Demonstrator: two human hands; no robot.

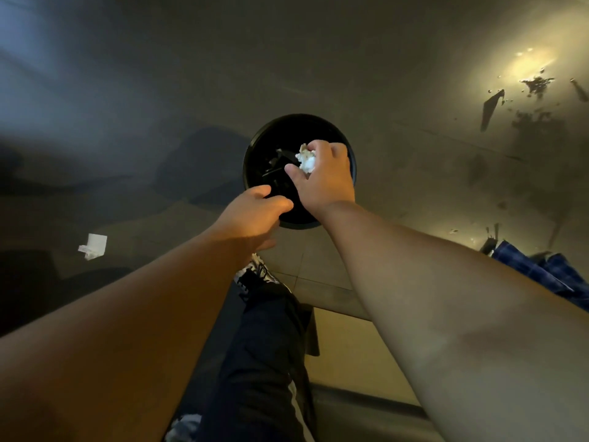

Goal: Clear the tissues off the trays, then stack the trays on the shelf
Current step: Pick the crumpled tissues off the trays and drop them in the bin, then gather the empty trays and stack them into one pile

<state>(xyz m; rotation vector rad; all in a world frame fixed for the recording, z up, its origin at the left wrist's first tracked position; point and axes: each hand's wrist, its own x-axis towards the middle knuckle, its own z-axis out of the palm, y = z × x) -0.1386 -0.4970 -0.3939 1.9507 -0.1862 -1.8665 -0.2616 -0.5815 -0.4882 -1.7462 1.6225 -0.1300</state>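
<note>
A round black bin (255, 145) stands on the dim floor below me. My right hand (325, 180) hovers over its opening and holds a crumpled white tissue (306, 161) between thumb and fingers. At the bin's near rim is my left hand (255, 212), fingers loosely curled with nothing visible in them. No tray and no shelf are in view.
A white scrap of paper (94, 246) lies on the floor at the left. Dark debris and smears (538, 86) mark the floor at the upper right. A blue checked cloth (548, 275) is at the right edge. My leg and shoe (258, 272) stand just before the bin.
</note>
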